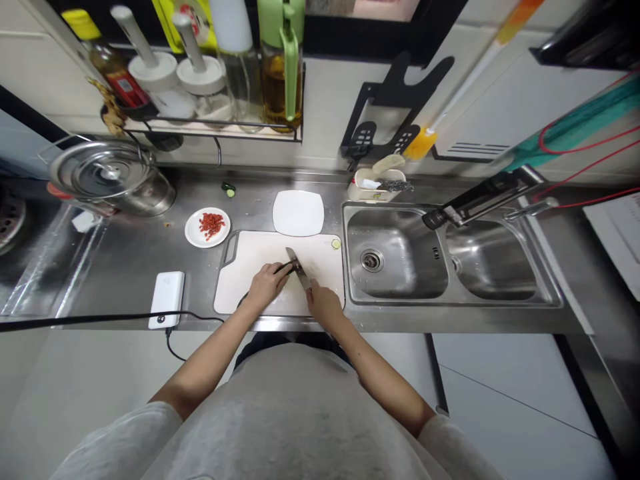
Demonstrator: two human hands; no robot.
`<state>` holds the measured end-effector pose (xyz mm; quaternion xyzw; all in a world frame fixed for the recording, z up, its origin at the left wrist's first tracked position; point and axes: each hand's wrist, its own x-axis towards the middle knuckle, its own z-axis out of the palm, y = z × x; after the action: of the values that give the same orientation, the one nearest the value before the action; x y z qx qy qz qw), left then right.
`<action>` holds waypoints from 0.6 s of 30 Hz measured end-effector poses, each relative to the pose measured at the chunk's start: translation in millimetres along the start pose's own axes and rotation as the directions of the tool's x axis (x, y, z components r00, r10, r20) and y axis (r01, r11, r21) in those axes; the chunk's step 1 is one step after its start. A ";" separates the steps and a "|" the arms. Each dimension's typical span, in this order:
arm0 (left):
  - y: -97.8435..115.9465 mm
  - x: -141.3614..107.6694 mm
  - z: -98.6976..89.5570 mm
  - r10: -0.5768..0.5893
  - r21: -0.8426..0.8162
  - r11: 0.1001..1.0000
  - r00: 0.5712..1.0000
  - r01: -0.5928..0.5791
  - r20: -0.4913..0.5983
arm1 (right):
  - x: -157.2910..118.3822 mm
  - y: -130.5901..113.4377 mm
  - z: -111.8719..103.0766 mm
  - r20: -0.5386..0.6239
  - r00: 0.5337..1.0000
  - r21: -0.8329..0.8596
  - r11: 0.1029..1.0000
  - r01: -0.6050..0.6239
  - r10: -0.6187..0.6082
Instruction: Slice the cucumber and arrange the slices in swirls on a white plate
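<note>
My right hand (324,305) is closed round the handle of a knife (301,272), whose blade points up and to the left over the white cutting board (320,293). Beside the blade, my left hand (267,285) holds a dark green cucumber (284,268) down on the board with its fingers bent over it; much of the cucumber is hidden. A pale round cucumber slice (336,244) lies at the board's upper right corner. Just behind the board is an empty white square plate (298,213).
A round plate of red pieces (211,225) and cucumber ends (230,192) lie left of the square plate. A steel pot (150,193) stands farther left, near a white power bank (167,293). The double sink (400,287) adjoins the board's right side. Bottles fill the rack (225,128).
</note>
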<state>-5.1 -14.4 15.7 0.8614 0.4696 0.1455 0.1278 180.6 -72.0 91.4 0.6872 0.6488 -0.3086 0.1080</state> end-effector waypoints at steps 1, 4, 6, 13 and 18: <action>-0.2 0.0 0.3 0.000 -0.010 1.000 1.000 0.000 0.001 | -0.1 -0.1 -0.2 0.005 1.000 0.001 1.000 0.000 0.000; -1.3 0.4 1.3 0.005 -0.037 0.999 1.000 -0.005 0.012 | 0.1 -0.9 -1.9 0.023 1.000 0.007 1.000 0.005 -0.005; -2.3 1.0 1.8 0.009 -0.051 0.999 1.000 -0.008 0.020 | 1.0 -2.0 -4.1 0.035 0.999 0.010 1.000 0.002 -0.002; -4.5 3.6 0.9 0.020 -0.088 0.996 0.999 -0.017 0.027 | 1.2 -4.6 -9.0 0.064 0.998 -0.004 1.000 -0.007 0.008; -5.0 4.4 0.3 0.021 -0.070 0.997 0.999 -0.019 0.032 | -1.2 -2.8 -9.4 0.057 0.998 -0.004 1.000 0.013 -0.013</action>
<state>-6.5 -8.1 14.2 0.8633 0.4535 0.1489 0.1639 180.7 -67.5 100.2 0.6736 0.6507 -0.3271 0.1260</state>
